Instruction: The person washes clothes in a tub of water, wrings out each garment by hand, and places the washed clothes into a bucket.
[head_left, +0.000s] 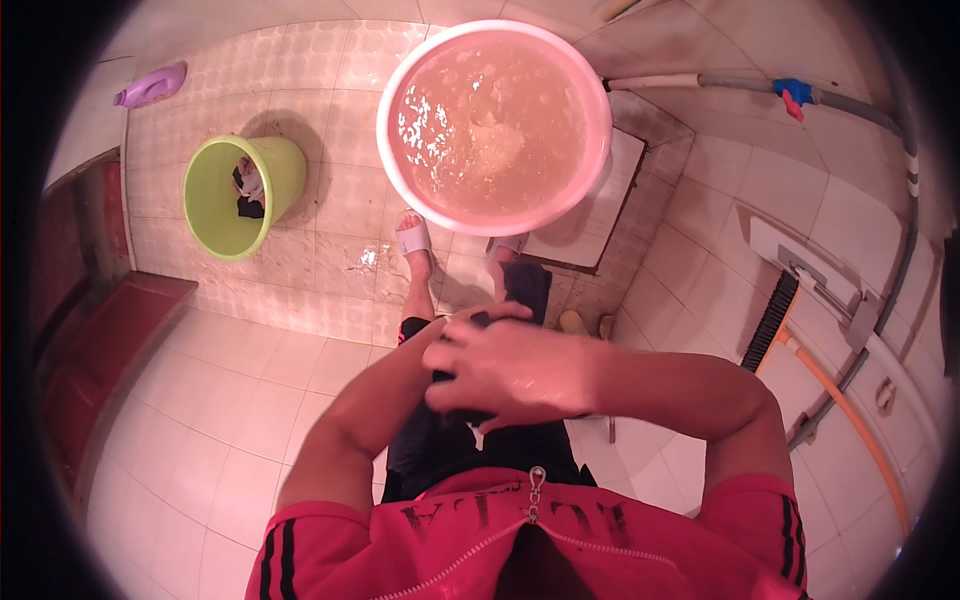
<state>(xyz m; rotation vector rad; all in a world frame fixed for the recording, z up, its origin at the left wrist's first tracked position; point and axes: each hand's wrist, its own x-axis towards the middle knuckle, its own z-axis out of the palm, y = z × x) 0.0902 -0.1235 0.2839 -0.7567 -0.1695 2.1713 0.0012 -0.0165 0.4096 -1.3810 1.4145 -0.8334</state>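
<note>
In front of my lap both hands are bunched around a dark cloth (466, 417), seemingly a garment. My right hand (502, 367) lies over it with the fingers curled, and dark fabric shows between them. Partly behind it, my left hand (499, 310) grips the far side of the bundle. A dark piece of fabric (529, 289) hangs beyond the hands, near my right foot; whether it belongs to the same bundle is unclear. Past my feet, a large pink basin (388, 161) holds cloudy, bubbly water.
On the left, a green bucket (285, 176) lies tipped with some clothes (251, 187) inside. A purple bottle (154, 86) lies near the wall. Along the right wall are a pipe with a blue valve (793, 91), a black-bristled brush (772, 319) and a flat mop head (802, 259).
</note>
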